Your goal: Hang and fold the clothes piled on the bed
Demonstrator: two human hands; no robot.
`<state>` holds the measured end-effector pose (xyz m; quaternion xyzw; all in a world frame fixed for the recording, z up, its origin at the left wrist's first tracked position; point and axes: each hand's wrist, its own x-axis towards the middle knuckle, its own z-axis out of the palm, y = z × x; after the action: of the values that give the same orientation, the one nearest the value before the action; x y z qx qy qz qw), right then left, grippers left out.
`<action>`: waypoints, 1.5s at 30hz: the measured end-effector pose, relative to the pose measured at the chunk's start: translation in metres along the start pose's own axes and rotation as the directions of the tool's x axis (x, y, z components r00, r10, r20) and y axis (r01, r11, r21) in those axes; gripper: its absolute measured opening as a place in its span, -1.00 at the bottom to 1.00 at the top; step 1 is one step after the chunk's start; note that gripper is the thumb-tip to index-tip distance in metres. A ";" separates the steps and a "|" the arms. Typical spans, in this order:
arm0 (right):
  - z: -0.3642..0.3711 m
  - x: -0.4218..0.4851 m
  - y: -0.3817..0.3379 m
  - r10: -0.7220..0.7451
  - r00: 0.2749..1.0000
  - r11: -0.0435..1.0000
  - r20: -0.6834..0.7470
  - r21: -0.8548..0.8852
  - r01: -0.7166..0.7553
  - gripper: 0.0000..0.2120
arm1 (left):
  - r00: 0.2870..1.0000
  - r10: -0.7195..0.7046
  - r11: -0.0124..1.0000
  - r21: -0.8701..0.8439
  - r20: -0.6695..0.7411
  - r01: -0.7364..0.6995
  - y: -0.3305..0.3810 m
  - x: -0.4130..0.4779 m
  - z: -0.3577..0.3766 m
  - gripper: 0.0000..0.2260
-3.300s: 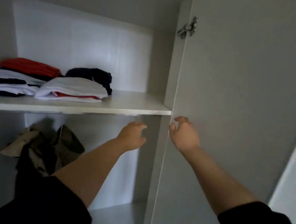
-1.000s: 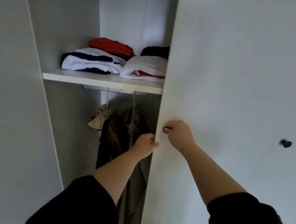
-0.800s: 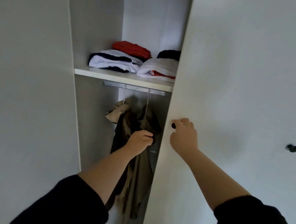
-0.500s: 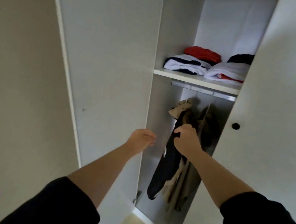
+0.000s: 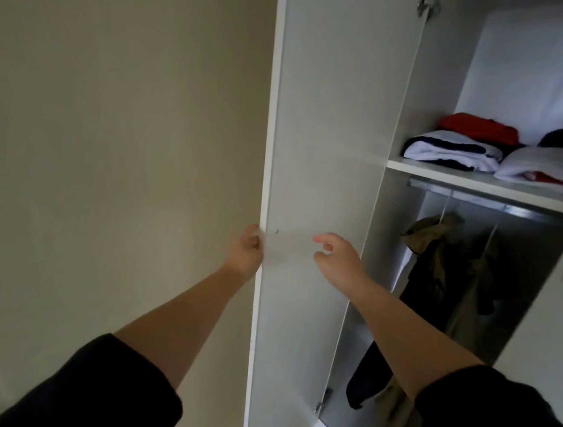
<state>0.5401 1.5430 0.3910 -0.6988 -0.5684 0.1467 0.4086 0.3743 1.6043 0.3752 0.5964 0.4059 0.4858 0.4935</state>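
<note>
Just now the free edge of the left door (image 5: 332, 132) is being gripped by the left hand (image 5: 245, 249), whose fingers are being curled at that edge. Blur is hiding whether the edge itself or a knob on the far face is being held. Beside it the right hand (image 5: 337, 258) is being held in front of the door's inner face with fingers loosely spread, nothing being carried and the panel apparently not being touched. Further out, folded clothes (image 5: 451, 152) are being stored on the shelf (image 5: 482, 184) and jackets (image 5: 439, 273) are being kept on the rail (image 5: 514, 206) beneath. The bed and its pile are not being shown, so no garment is being handled. By judgement, the risk is being posed by the wall (image 5: 109, 128) close behind the door. If the panel is pushed too hard, the left knuckles could be pinched against it, the wall knocked, and the top hinge (image 5: 427, 3) strained.
</note>
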 end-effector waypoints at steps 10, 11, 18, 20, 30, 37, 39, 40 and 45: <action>-0.012 -0.011 -0.029 0.047 0.982 0.968 -0.180 0.251 0.000 -0.71 | 0.865 -0.233 0.957 -0.054 0.445 0.285 0.008 0.019 0.003 -0.66; -0.018 -0.017 -0.026 0.080 0.972 0.951 -0.220 0.309 -0.009 -0.75 | 0.841 -0.211 0.969 -0.008 0.498 0.248 0.010 0.018 0.015 -0.70; -0.072 -0.061 0.025 0.284 0.873 0.881 -0.396 0.467 -0.074 -0.84 | 0.734 0.037 0.966 0.164 0.678 -0.200 0.019 -0.001 0.115 -0.93; -0.091 -0.072 0.043 0.347 0.835 0.848 -0.427 0.523 -0.085 -0.77 | 0.709 0.127 0.883 0.246 0.693 -0.399 0.021 -0.006 0.149 -0.88; -0.217 -0.072 0.152 0.408 0.794 0.841 -0.451 0.524 -0.135 -0.74 | 0.638 0.309 0.659 0.325 0.705 -0.678 0.026 -0.015 0.326 -0.75; -0.297 -0.045 0.243 0.212 0.742 0.895 -0.636 -0.179 -0.409 -0.71 | 0.625 0.380 0.521 0.401 0.682 -0.754 0.025 0.007 0.422 -0.72; -0.309 -0.032 0.259 0.179 0.801 0.854 -0.572 -0.314 -0.415 -0.76 | 0.626 0.395 0.462 0.443 0.672 -0.768 0.024 0.015 0.443 -0.71; -0.313 -0.025 0.265 0.162 0.827 0.836 -0.538 -0.370 -0.405 -0.81 | 0.626 0.409 0.437 0.459 0.664 -0.773 0.022 0.019 0.452 -0.71; -0.313 -0.007 0.274 0.092 0.870 0.792 -0.485 -0.493 -0.359 -0.91 | 0.634 0.417 0.411 0.487 0.651 -0.771 0.019 0.033 0.472 -0.71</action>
<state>0.9324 1.4048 0.3815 -0.8671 -0.3895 -0.1408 0.2768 0.8440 1.5413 0.3806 0.9368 0.1959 0.2805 0.0730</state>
